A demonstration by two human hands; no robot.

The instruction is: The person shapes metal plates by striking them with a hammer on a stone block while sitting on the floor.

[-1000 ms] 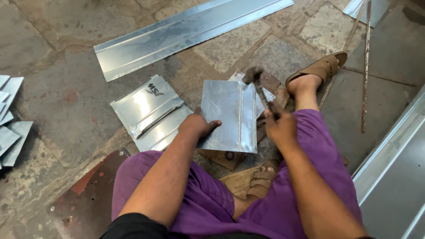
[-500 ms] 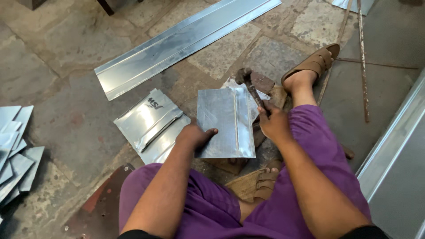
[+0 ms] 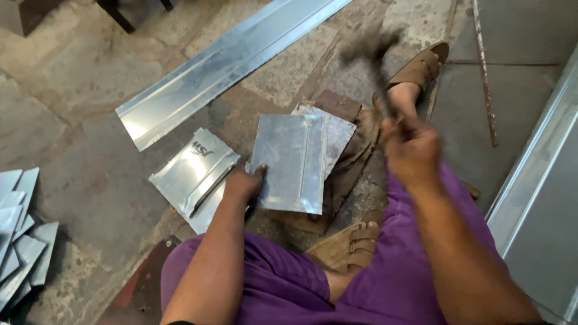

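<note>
Sheet-metal panel [image 3: 291,161]: a flat, rectangular piece of bright metal with a folded seam running along its length near the right edge. It lies on the stone floor [image 3: 72,120] in front of the seated person, resting on a second, similar panel [image 3: 337,129] and on a brown block [image 3: 340,103] whose corner shows beyond it.

Nearest the camera are the person's legs in purple cloth [image 3: 283,283], with a brown sandal [image 3: 349,250] tucked between the knees.

Left hand [image 3: 244,183]: pressed on the lower left edge of the sheet-metal panel, fingers together and flat on the metal, thumb on top.

Right hand [image 3: 412,147]: raised above the right knee, fingers clamped around the handle of a hammer [image 3: 373,54]. The hammer head is well above the panel and is blurred; its exact shape cannot be told.

Left of the left hand, folded metal pieces [image 3: 192,168] lie stacked just beside the panel. At the far left edge, a separate stack of small cut sheets [image 3: 21,235] lies on the floor, well apart.

Farther out, the other foot in a brown sandal [image 3: 421,69] rests beyond the hammer. A long folded metal strip [image 3: 229,60] runs diagonally across the floor. A thin rusty rod [image 3: 484,72] lies at the right, and a large metal sheet [image 3: 542,204] borders the right edge. No containers are in view.
</note>
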